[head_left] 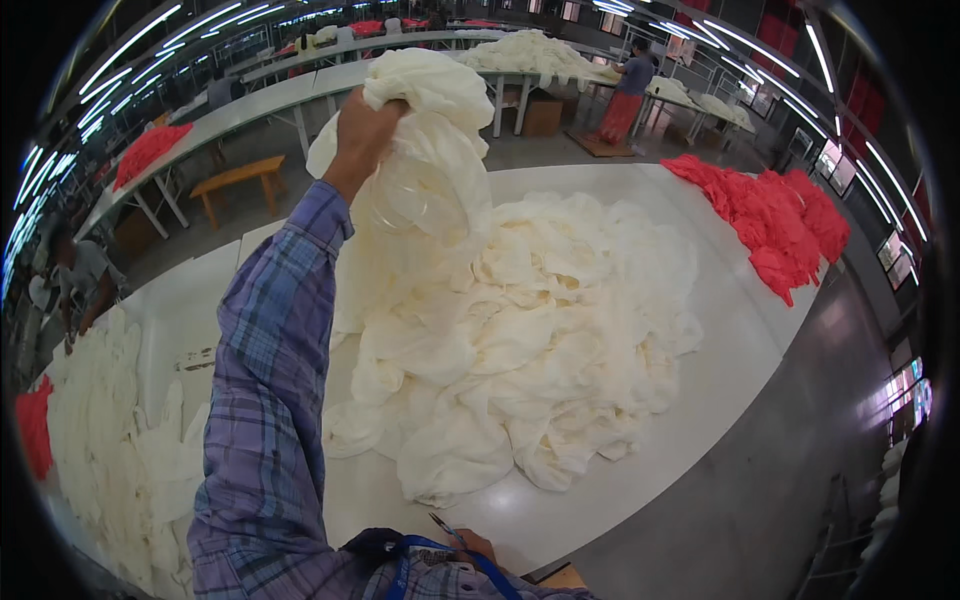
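Over the far left part of a pale table (735,340), the left hand (368,135) is raised at the end of an outstretched, plaid-sleeved arm. Its fingers are closed on a bunched cream cloth (425,185). That cloth hangs below and to the right of the fist, its long axis running roughly up and down, toward a broad heap of similar cream fabric (540,330) in the middle of the table (whether the two are separate, I cannot tell). The heap lies nearer the body than the raised fist and to its right. Low at the near edge, close to the body, the right hand (478,548) appears curled around a slim pointed tool (441,525), well apart from the held cloth. Red fabric (765,225) lies at the table's far right.
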